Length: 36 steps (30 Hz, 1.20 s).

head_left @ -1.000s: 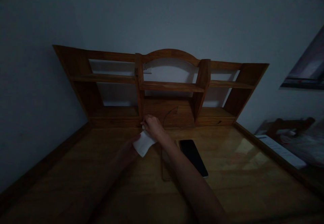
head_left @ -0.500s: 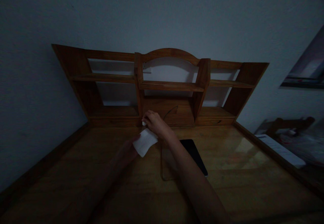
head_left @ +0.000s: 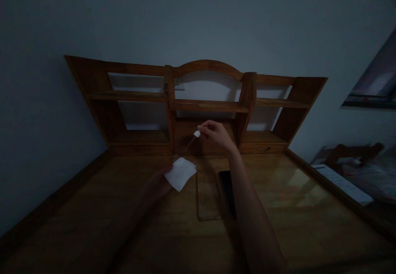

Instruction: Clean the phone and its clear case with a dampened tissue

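Dim light covers the scene. My right hand (head_left: 215, 133) pinches a dropper (head_left: 197, 133) by its white top; the thin clear tube slants down to the left, in front of the desk's back panel. Lower and to the left, my left hand (head_left: 162, 179) is closed on a white tissue (head_left: 181, 173), folded or stacked. Something small and clear, perhaps a bottle's neck, shows at the tissue's upper edge. Flat on the desk lie a clear phone case (head_left: 209, 199) and, just right of it, a dark phone (head_left: 227, 191), partly covered by my right forearm.
A wooden shelf unit (head_left: 210, 106) with several compartments stands along the back of the desk (head_left: 278, 208). Raised wooden edges run down both sides. Beyond the right edge are a white flat object (head_left: 343, 183) and a chair-like wooden back (head_left: 355, 152).
My right hand has moved up and right, away from the tissue, and the dropper's tube now shows. The phone case is uncovered. My left hand has barely shifted.
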Motion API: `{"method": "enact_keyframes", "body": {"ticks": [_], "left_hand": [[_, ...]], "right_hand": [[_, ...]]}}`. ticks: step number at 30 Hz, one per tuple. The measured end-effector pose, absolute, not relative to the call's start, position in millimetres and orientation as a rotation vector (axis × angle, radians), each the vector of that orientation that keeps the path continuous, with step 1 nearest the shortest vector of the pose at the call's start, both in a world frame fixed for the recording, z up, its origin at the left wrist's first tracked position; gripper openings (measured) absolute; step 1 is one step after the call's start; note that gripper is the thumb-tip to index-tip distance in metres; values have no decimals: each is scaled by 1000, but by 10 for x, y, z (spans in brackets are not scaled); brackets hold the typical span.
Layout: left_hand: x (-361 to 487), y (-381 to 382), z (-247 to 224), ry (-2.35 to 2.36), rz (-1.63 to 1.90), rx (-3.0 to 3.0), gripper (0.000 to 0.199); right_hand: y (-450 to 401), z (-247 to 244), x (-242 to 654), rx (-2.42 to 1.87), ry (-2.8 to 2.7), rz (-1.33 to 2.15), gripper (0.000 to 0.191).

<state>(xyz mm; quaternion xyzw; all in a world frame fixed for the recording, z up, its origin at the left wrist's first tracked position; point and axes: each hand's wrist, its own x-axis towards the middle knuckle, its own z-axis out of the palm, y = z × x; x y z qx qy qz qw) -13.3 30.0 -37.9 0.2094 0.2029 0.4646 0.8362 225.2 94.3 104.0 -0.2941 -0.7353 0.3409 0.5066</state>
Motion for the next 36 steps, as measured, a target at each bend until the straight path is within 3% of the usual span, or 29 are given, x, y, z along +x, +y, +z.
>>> {"method": "enact_keyframes", "body": {"ticks": [9, 31, 36], "left_hand": [[-62, 213, -259, 587, 1051, 496, 50], [-98, 264, -326, 531, 1090, 483, 56], [-95, 234, -294, 507, 1035, 531, 50]], "right_hand": [[991, 835, 2051, -737, -1991, 1034, 32], [983, 780, 1996, -797, -2108, 928, 35], [962, 796, 2022, -787, -2092, 942, 36]]}}
